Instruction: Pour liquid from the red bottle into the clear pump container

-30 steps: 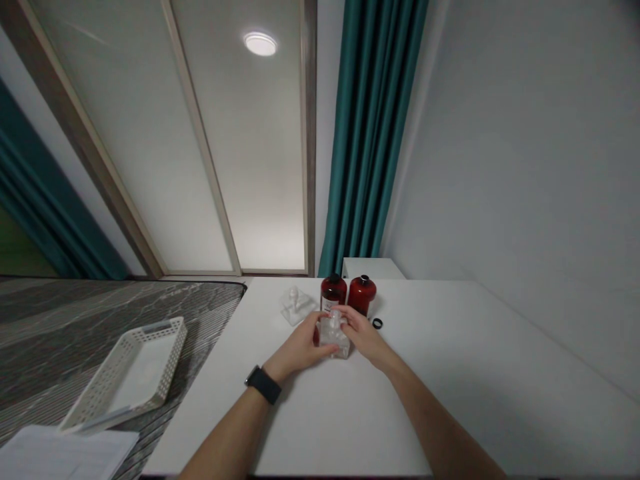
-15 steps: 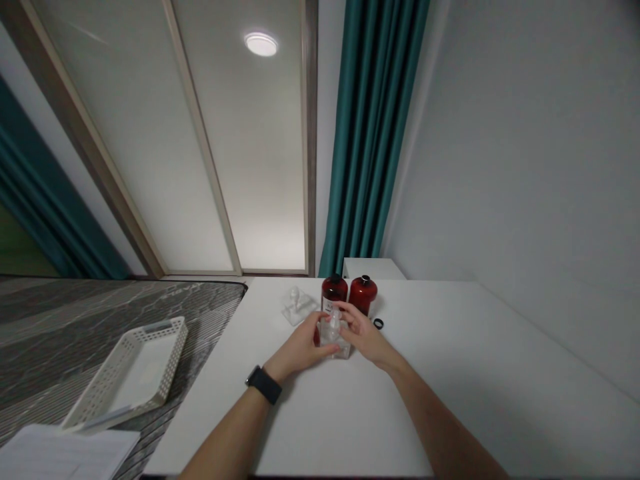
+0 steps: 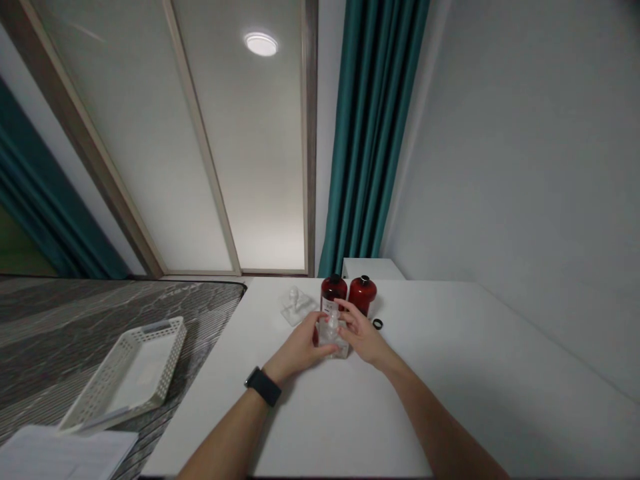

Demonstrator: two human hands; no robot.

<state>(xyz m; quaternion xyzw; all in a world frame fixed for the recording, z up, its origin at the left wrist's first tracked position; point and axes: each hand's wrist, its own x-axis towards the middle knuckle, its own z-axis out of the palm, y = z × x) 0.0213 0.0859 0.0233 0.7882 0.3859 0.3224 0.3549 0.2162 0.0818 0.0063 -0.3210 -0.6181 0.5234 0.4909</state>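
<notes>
A clear, square-based bottle (image 3: 334, 339) with a narrow upright top stands on the white table, between my two hands. My left hand (image 3: 303, 341), with a dark watch on the wrist, wraps its thumb and fingers around the bottle's side. At the narrow top, the fingers of my right hand (image 3: 361, 335) are curled and close on it. Just behind are a dark red bottle (image 3: 334, 288) with a label and a second red bottle (image 3: 363, 293). Something red also shows beside my left fingers, mostly hidden. To the left lies a similar clear piece (image 3: 297, 307) with a rounded knob.
A small black ring (image 3: 378, 324) lies right of the red bottles on the white table (image 3: 345, 427). Lower and to the left are a white perforated basket (image 3: 171, 363) and white papers (image 3: 65, 453). A white cabinet (image 3: 375, 268) stands beyond the table's far edge.
Almost nothing differs. Both hands keep their places at the clear bottle, with only slight finger movement; the whole view has shifted a touch.
</notes>
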